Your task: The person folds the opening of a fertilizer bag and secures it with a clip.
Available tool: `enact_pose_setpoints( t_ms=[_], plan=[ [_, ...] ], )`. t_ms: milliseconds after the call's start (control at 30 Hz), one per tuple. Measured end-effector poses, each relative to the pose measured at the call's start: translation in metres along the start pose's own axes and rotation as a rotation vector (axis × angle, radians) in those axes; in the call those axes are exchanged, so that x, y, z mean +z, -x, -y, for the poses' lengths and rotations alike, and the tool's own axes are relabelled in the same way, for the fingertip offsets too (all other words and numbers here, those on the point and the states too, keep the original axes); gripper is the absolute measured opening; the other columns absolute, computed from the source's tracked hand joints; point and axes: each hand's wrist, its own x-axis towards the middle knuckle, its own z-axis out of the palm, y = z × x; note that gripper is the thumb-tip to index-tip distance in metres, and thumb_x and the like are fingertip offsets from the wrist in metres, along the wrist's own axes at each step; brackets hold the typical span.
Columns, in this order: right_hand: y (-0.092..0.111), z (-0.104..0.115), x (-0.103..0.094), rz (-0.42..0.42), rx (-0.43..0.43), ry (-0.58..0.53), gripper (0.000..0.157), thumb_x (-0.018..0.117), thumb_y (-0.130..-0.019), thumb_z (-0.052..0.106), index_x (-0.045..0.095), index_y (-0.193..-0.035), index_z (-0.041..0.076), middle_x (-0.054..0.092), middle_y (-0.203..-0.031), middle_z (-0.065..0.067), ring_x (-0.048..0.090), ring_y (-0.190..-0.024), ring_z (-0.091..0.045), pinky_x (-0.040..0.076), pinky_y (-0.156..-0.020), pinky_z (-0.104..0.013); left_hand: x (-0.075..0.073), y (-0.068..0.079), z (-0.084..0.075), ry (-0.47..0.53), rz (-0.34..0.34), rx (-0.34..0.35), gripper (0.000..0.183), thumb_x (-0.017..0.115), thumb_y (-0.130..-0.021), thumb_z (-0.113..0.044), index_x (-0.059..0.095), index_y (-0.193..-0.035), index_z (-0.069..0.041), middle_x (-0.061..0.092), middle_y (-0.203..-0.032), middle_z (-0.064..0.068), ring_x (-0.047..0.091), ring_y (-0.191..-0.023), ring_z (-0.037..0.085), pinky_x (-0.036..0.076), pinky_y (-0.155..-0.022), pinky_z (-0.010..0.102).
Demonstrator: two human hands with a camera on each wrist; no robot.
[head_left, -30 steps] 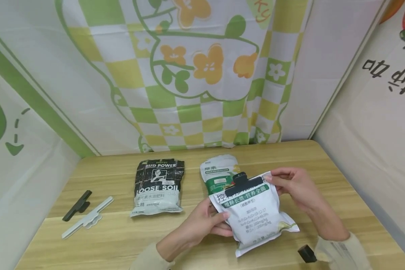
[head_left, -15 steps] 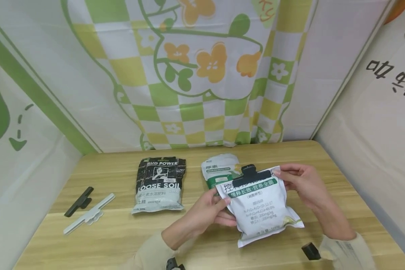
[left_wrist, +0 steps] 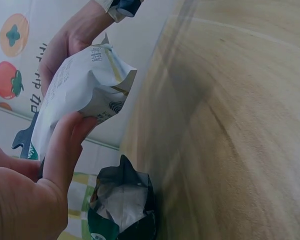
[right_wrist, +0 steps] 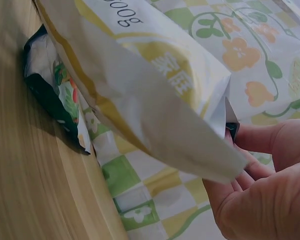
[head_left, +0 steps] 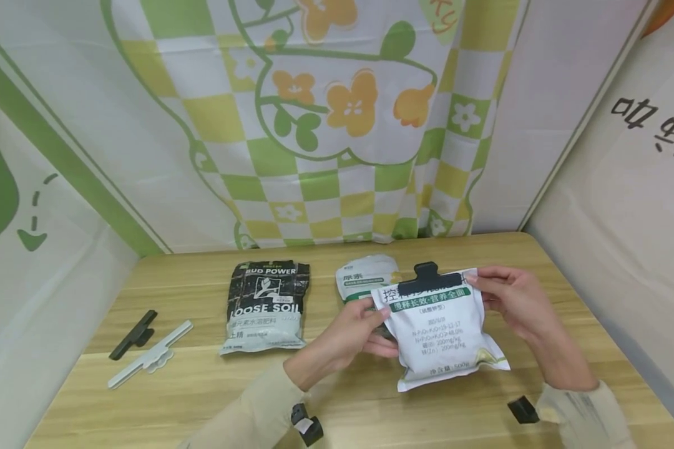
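Observation:
Both hands hold a white fertilizer bag (head_left: 438,337) above the table in the head view. A black bag clip (head_left: 429,282) sits across its top edge. My left hand (head_left: 348,333) grips the bag's left side, thumb in front and fingers behind. With thumb and fingers, my right hand (head_left: 519,305) pinches the upper right corner, beside the clip's end. In the left wrist view, fingers (left_wrist: 65,145) press against the bag (left_wrist: 85,80) from behind. The right wrist view shows the bag's side and bottom edge, with the clip mostly hidden there.
Behind the held bag lies a green-and-white bag (head_left: 365,274), partly covered. A black-and-white soil bag (head_left: 266,305) lies left of it. A black clip (head_left: 133,335) and a white clip (head_left: 150,355) rest on the wooden table (head_left: 202,399) at the left. Fabric hangs behind.
The held bag has risen and shifted slightly right, with both hands moving along with it. The clip stays on its top edge. The things on the table keep their places.

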Motion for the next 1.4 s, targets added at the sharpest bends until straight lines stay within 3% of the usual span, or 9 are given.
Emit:
enact_pose_setpoints(
  t_ms=[400, 733, 833, 967, 1067, 1400],
  plan=[
    [-0.016, 0.004, -0.019, -0.027, 0.049, -0.046, 0.014, 0.075, -0.097, 0.007, 0.075, -0.09, 0.02, 0.073, -0.085, 0.008, 0.065, -0.068, -0.007, 0.058, -0.063, -0.019, 0.007, -0.028, -0.014, 0.002, -0.04, -0.057, 0.043, 0.051, -0.112, -0.025, 0.056, -0.141, 0.005, 0.069, -0.122, 0.026, 0.08, -0.082, 0.03, 0.067, -0.082, 0.037],
    [-0.031, -0.004, -0.031, -0.053, 0.085, -0.034, 0.016, 0.075, -0.097, 0.009, 0.076, -0.087, 0.022, 0.071, -0.084, 0.007, 0.064, -0.068, -0.006, 0.059, -0.064, -0.019, 0.012, -0.051, -0.02, 0.002, -0.078, -0.104, 0.049, 0.05, -0.113, -0.027, 0.049, -0.151, 0.004, 0.064, -0.128, 0.024, 0.077, -0.074, 0.024, 0.067, -0.082, 0.035],
    [-0.036, -0.005, -0.035, -0.056, 0.088, -0.044, 0.019, 0.074, -0.098, 0.008, 0.076, -0.085, 0.021, 0.073, -0.081, 0.006, 0.065, -0.067, -0.006, 0.06, -0.063, -0.019, 0.015, -0.059, -0.024, 0.001, -0.073, -0.12, 0.052, 0.048, -0.113, -0.026, 0.043, -0.156, 0.004, 0.057, -0.134, 0.029, 0.078, -0.078, 0.027, 0.066, -0.082, 0.034],
    [-0.044, -0.007, -0.042, -0.056, 0.087, -0.052, 0.023, 0.072, -0.099, 0.006, 0.076, -0.082, 0.021, 0.074, -0.078, 0.006, 0.066, -0.066, -0.006, 0.059, -0.062, -0.018, 0.019, -0.07, -0.029, -0.008, -0.069, -0.14, 0.059, 0.045, -0.114, -0.026, 0.029, -0.163, 0.001, 0.036, -0.159, 0.035, 0.077, -0.089, 0.036, 0.067, -0.083, 0.034],
    [-0.05, -0.009, -0.047, -0.064, 0.099, -0.037, 0.022, 0.073, -0.098, 0.007, 0.076, -0.081, 0.02, 0.075, -0.078, 0.007, 0.067, -0.066, -0.006, 0.059, -0.062, -0.018, 0.021, -0.079, -0.03, -0.008, -0.074, -0.15, 0.059, 0.043, -0.115, -0.025, 0.025, -0.165, 0.001, 0.023, -0.168, 0.036, 0.075, -0.099, 0.042, 0.067, -0.083, 0.035],
    [-0.07, -0.023, -0.056, -0.118, 0.184, 0.056, 0.022, 0.073, -0.099, 0.012, 0.074, -0.081, 0.026, 0.072, -0.076, 0.01, 0.065, -0.068, -0.003, 0.058, -0.063, -0.017, 0.031, -0.104, -0.021, 0.015, -0.14, -0.177, 0.056, 0.042, -0.115, -0.021, 0.028, -0.162, 0.005, 0.028, -0.166, 0.036, 0.066, -0.118, 0.051, 0.067, -0.083, 0.038]
  ],
)
